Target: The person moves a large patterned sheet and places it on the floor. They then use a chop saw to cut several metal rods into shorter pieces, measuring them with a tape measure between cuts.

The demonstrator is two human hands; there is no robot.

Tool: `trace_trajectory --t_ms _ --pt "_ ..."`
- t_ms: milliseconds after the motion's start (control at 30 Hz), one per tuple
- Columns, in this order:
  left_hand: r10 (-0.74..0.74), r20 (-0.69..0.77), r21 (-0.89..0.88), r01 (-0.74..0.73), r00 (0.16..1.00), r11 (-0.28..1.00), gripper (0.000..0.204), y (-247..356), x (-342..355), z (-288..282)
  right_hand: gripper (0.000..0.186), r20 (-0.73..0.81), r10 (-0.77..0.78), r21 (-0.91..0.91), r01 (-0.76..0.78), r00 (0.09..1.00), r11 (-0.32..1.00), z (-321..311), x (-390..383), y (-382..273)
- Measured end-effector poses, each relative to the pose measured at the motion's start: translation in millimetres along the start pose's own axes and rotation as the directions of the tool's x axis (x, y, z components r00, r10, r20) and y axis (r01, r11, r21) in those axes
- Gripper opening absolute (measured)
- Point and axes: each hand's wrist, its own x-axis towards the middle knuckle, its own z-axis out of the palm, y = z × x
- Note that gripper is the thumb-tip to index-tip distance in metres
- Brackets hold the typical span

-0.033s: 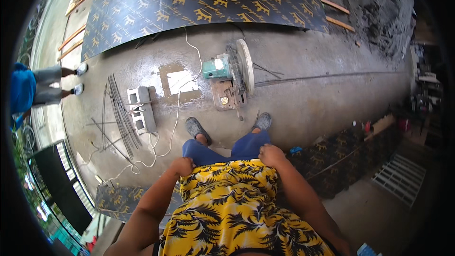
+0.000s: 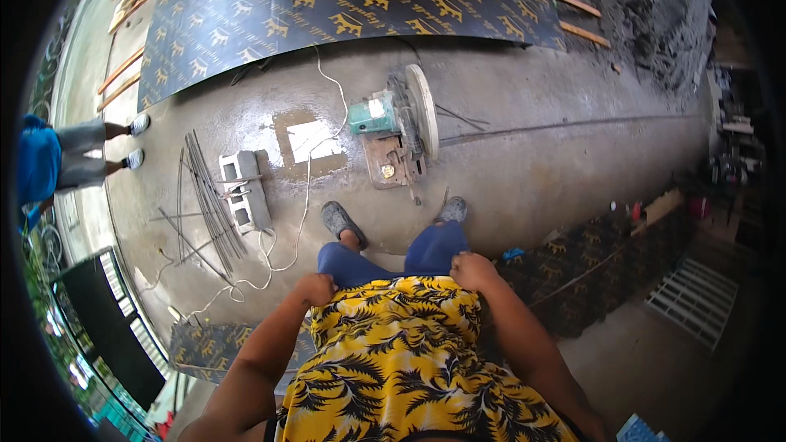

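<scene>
1. The left hand point(image 2: 318, 288) is closing its fingers on the left side of a yellow, black leaf-print cloth shirt point(image 2: 393, 344), near its lower edge.
2. The right hand point(image 2: 472, 271) is gripping the opposite side; whether either is also pinching the blue cloth legwear point(image 2: 438, 250) beneath, cannot tell.
3. The shirt is lying against the wearer's front, between the hands. Its edge is running left to right from fist to fist, rising slightly rightward in view; neither hand is lying nearer.
4. The shirt's long axis is running from the chest outward, its lower edge pointing ahead toward the feet.
5. Two dark grey clogs point(image 2: 339, 221) are resting on the grey concrete floor point(image 2: 532, 172), well apart.
6. Beyond them, a green-bodied cut-off saw with a large pale round guard point(image 2: 397, 124) is standing on the floor, untouched. The right hand is lying nearer in view; the green motor is pointing left, the guard's long edge running roughly fore-and-aft.
7. Left of the feet, a grey hollow concrete block point(image 2: 250, 200) is sitting beside thin dark metal rods point(image 2: 203, 192).
</scene>
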Motion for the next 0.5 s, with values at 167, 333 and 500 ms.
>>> trace_trajectory --t_ms 167,333,500 --pt "0.111 -0.008 0.023 -0.111 0.994 0.994 0.032 -1.2 -19.2 -22.7 0.026 0.212 -0.142 0.2 0.099 0.967 0.975 36.3 -66.8 -24.6" --pt "-0.002 0.464 0.329 -0.17 0.886 0.929 0.028 1.5 -11.0 -42.4 0.029 0.383 -0.292 0.442 0.103 0.877 0.891 64.8 32.2 31.3" --pt "-0.029 0.212 -0.132 0.058 0.977 0.99 0.036 -16.0 73.2 -82.8 0.036 -0.242 0.191 0.553 -0.026 0.951 0.833 96.9 365.2 176.1"
